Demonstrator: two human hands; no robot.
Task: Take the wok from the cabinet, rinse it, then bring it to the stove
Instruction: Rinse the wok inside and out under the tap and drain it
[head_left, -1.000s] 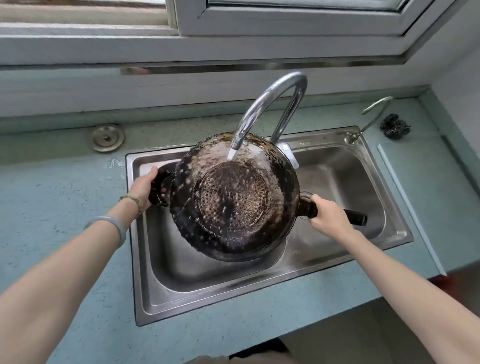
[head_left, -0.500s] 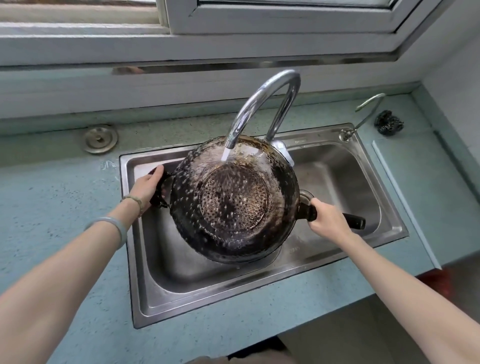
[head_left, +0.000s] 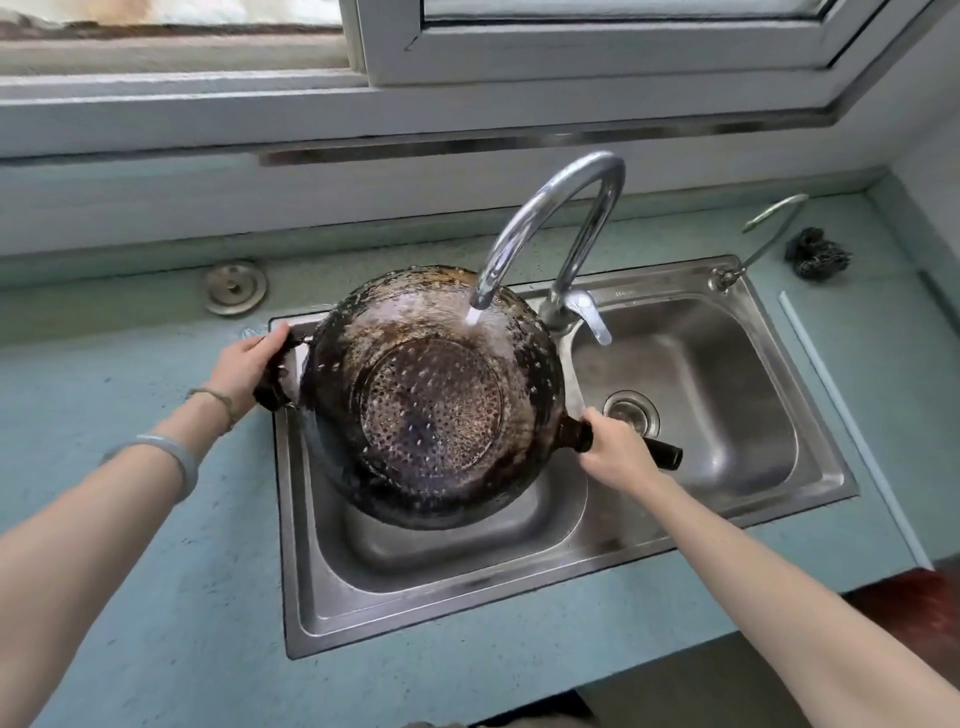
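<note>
The dark, scorched wok (head_left: 431, 400) is held upside down and tilted toward me over the left basin of the steel sink (head_left: 311, 597). Water runs from the chrome faucet (head_left: 545, 218) onto the upper part of its underside and sheets down. My left hand (head_left: 244, 364) grips the small loop handle on the wok's left side. My right hand (head_left: 615, 452) is closed around the long black handle, whose end sticks out to the right. The wok's inside is hidden.
The right basin has a drain (head_left: 631, 418) and nothing in it. A round metal cap (head_left: 235, 287) sits on the blue counter at the back left. A dark scourer (head_left: 818, 253) and a thin second tap (head_left: 763, 228) are at the back right. A window sill runs above.
The wok has shifted a little to the left under the stream, so water now hits nearer its upper right edge. Both hands keep their grips.
</note>
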